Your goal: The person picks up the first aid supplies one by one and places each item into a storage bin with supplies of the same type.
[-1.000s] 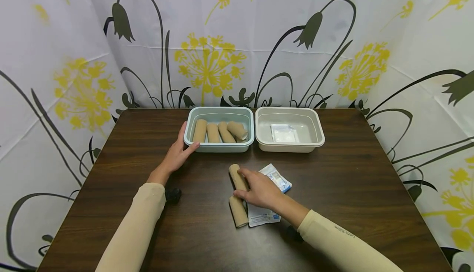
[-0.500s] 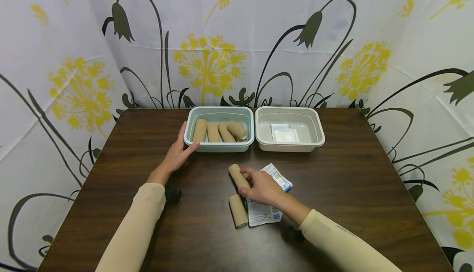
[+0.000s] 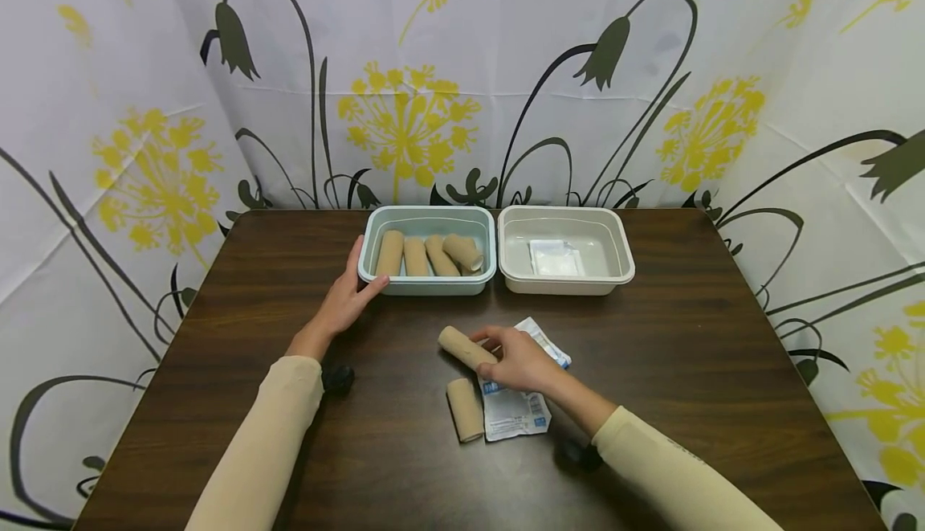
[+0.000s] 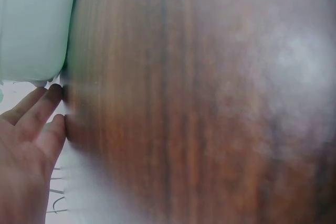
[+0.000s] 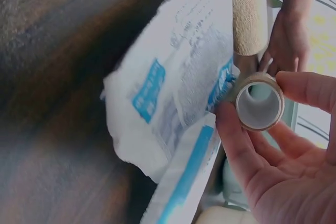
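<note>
My right hand (image 3: 522,361) pinches a hollow tan tube (image 3: 462,345) between thumb and fingers, its far end tilted to the left. Its round opening and pale inside show in the right wrist view, where the tube (image 5: 260,103) sits at the fingertips. A second tan tube (image 3: 465,410) lies on the table, beside white packets (image 3: 516,414) with blue print that are partly under the hand. My left hand (image 3: 340,302) rests against the left front corner of the light blue bin (image 3: 433,288), thumb over the rim and fingers extended along the side.
Several tan tubes (image 3: 415,258) lie in the blue bin. A cream bin (image 3: 567,286) stands right next to it, holding a small white packet (image 3: 555,259). Both sit near the back edge of the dark wooden table (image 3: 686,338), before a flower-printed curtain (image 3: 448,137).
My right hand has taken hold of the upper tube and swung it leftward, away from the lower tube. The left hand stays at the blue bin.
</note>
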`<state>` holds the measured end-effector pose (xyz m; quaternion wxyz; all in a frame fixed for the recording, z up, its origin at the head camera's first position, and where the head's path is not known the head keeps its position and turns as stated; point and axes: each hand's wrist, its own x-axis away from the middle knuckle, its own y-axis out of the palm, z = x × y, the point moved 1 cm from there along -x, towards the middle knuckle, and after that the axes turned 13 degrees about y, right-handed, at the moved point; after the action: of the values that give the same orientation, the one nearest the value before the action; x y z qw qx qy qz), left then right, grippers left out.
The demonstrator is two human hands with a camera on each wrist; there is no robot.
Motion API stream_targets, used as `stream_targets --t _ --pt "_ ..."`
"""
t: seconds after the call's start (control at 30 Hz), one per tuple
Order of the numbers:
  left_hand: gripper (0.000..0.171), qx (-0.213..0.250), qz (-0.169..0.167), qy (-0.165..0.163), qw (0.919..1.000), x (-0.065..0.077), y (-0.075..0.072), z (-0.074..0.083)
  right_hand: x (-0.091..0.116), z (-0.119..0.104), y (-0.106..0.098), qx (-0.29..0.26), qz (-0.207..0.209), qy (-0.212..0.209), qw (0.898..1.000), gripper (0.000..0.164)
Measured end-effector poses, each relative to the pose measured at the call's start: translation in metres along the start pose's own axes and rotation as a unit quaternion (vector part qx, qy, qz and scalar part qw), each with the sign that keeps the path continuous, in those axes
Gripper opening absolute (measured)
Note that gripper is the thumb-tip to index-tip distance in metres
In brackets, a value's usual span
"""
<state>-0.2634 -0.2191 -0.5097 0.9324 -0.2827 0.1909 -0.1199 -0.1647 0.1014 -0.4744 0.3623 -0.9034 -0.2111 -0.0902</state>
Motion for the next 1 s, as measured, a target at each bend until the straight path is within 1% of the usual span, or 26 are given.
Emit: stream_targets --t 0.13,0.33,0.43,0.57,0.77,0.9,1.0 --pt "0.087 0.002 0.000 0.002 1.0000 0.001 -0.001 0.000 0.002 -0.003 -0.004 -0.012 -0.007 -0.010 1.000 0.043" --pt "0.086 0.004 0.002 0.003 1.0000 0.001 -0.002 0.000 0.005 -0.010 -0.015 -0.029 -0.011 -0.047 0.998 0.042" --pt "0.086 0.003 0.003 0.005 1.0000 0.001 -0.002 0.000 0.004 -0.014 -0.022 -0.025 -0.007 -0.067 0.997 0.041" --pt "0.087 0.003 0.002 0.007 1.0000 0.000 -0.002 -0.001 0.000 -0.022 -0.032 -0.018 0.002 -0.082 0.997 0.042" --pt "0.087 0.003 0.002 0.008 1.0000 0.000 -0.002 0.000 -0.011 -0.035 -0.043 -0.013 0.035 -0.077 0.996 0.042" --pt "0.086 0.001 0.000 0.004 1.0000 0.000 -0.001 0.000 -0.021 -0.042 -0.047 -0.003 0.071 -0.082 0.994 0.042" --pt "0.087 0.001 -0.002 0.000 1.0000 0.000 -0.001 0.000 -0.030 -0.046 -0.048 0.021 0.104 -0.089 0.990 0.041"
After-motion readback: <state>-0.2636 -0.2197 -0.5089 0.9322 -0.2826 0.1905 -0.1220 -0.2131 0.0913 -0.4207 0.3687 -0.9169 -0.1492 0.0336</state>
